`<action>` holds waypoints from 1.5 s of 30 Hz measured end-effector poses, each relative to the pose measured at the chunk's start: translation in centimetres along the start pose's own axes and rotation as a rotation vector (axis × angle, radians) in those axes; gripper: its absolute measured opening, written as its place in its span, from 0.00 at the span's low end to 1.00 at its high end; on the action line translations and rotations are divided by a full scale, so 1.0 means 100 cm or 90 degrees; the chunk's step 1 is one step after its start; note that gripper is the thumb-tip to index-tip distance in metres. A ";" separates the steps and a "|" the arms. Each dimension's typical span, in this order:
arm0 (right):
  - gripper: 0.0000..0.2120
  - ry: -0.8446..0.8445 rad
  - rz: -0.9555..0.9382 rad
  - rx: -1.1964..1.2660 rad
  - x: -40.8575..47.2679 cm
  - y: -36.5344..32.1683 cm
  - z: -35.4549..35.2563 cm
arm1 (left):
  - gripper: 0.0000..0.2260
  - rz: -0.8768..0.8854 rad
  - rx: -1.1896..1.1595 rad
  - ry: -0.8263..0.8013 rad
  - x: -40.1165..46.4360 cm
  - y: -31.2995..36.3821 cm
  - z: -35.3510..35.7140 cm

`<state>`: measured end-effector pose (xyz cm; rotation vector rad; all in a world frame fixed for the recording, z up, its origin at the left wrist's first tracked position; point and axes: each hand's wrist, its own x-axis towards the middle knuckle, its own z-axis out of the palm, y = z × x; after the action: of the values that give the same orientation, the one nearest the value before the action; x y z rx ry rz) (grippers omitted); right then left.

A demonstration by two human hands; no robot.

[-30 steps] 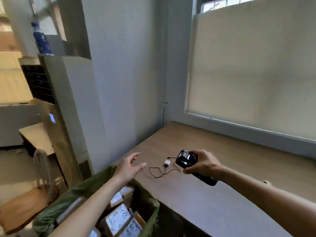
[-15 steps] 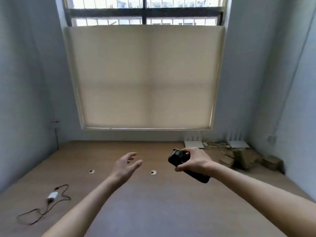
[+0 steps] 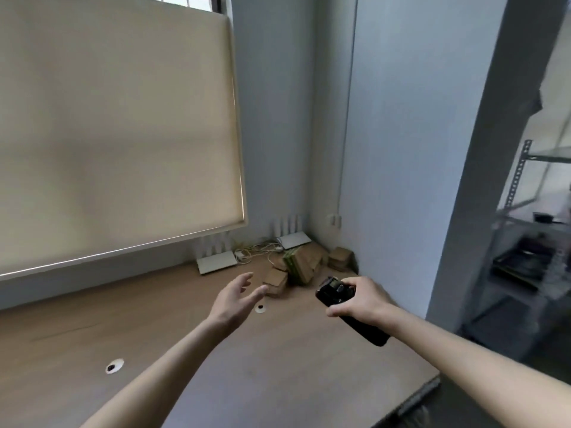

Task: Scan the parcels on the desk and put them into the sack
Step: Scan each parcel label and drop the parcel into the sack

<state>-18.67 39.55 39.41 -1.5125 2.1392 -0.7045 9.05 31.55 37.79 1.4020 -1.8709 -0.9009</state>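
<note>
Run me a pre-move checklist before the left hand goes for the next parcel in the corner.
1. Left hand free: ok, fingers open, holding nothing.
2. Scanner in grip: ok, right hand holds it.
3. Parcels in sight: ok, piled in the desk corner.
4. Path clear: ok, bare desk before the nearest parcel.
5. Label facing up: cannot tell.
6. Sack in view: not ok.

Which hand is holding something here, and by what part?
The right hand grips the black handheld scanner around its handle, just below the head. The left hand holds nothing.
</note>
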 end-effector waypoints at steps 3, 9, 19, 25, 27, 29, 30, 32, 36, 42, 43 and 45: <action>0.27 0.015 0.045 -0.004 0.047 0.033 -0.013 | 0.29 0.003 -0.003 -0.041 0.065 -0.001 0.041; 0.43 0.010 0.132 -0.019 0.171 0.069 -0.025 | 0.27 -0.013 -0.008 -0.064 0.202 -0.016 0.090; 0.32 -0.030 0.189 0.071 0.326 0.096 0.002 | 0.27 -0.088 -0.010 -0.086 0.343 -0.055 0.140; 0.30 -0.084 0.190 0.090 0.416 0.114 0.036 | 0.27 -0.144 -0.008 -0.088 0.406 -0.084 0.172; 0.30 -0.116 0.197 0.094 0.449 0.123 0.050 | 0.26 -0.163 -0.010 -0.086 0.428 -0.094 0.184; 0.28 -0.152 0.209 0.099 0.484 0.134 0.064 | 0.26 -0.185 -0.004 -0.079 0.451 -0.105 0.197; 0.28 -0.170 0.217 0.105 0.502 0.139 0.072 | 0.26 -0.199 0.008 -0.076 0.462 -0.111 0.204; 0.34 -0.204 0.237 0.125 0.543 0.155 0.096 | 0.27 -0.223 0.040 -0.075 0.487 -0.126 0.221; 0.35 -0.256 0.286 0.160 0.616 0.194 0.152 | 0.26 -0.243 0.093 -0.076 0.545 -0.149 0.255; 0.37 -0.302 0.345 0.224 0.690 0.227 0.206 | 0.25 -0.223 0.134 -0.075 0.626 -0.175 0.300; 0.37 -0.311 0.359 0.250 0.698 0.231 0.214 | 0.26 -0.226 0.145 -0.078 0.635 -0.181 0.307; 0.35 -0.333 0.389 0.313 0.710 0.236 0.229 | 0.28 -0.232 0.176 -0.090 0.647 -0.189 0.319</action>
<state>-44.57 -24.82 3.17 -0.6338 1.7084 -0.4873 -22.01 -30.00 9.36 1.9376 -1.9341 -0.9590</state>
